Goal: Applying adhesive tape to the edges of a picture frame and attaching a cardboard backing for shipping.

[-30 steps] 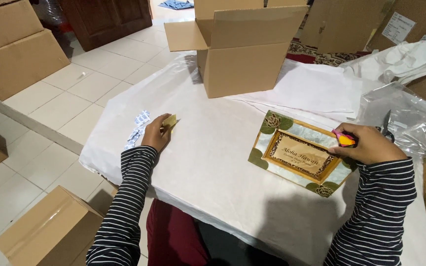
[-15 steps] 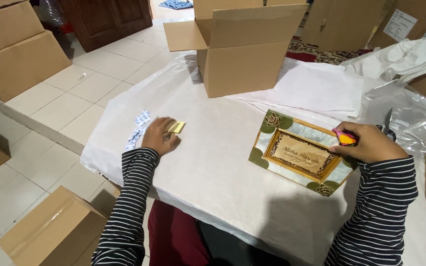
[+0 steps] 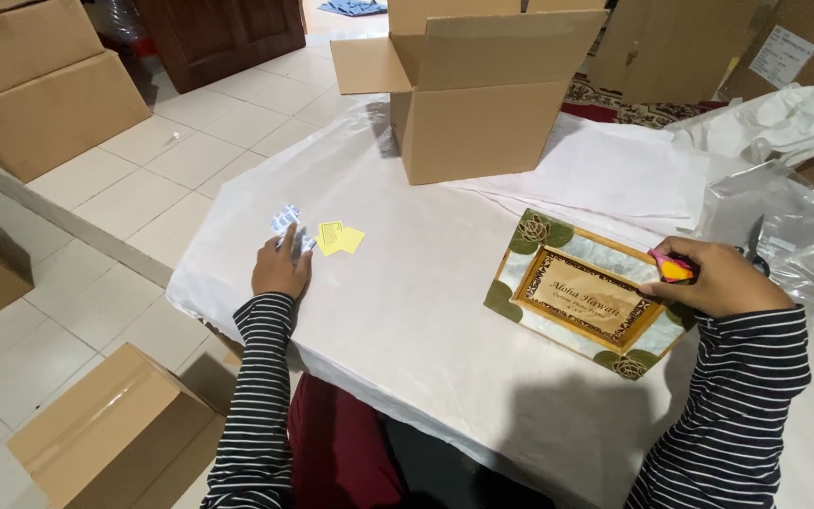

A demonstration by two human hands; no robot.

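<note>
We sit at a counter (image 3: 407, 311) draped in white paper, an open cardboard box (image 3: 482, 104) standing at its far edge and more cartons on the tiled floor to our left. Nearer, toward our right, lies a flat decorative plaque (image 3: 581, 292) with a gold frame and green corners, its long axis running slantwise from far left to near right. Our right hand (image 3: 718, 278) rests at the plaque's right end, closed around a small orange-and-pink tool (image 3: 673, 270) whose tip touches the plaque's upper right edge; what kind of tool it is we cannot tell. A pair of scissors (image 3: 756, 247) lies just behind that hand on a clear plastic bag (image 3: 793, 226). Well apart, at the counter's left edge, our left hand (image 3: 282, 267) lies palm down with fingers loosely spread, holding nothing, its fingertips on a small stack of bluish-white labels (image 3: 286, 223). Two yellow stickers (image 3: 339, 238) lie just beside those fingertips, to their right, flat on the paper and overlapping each other. The left hand is far nearer to them than the right.
</note>
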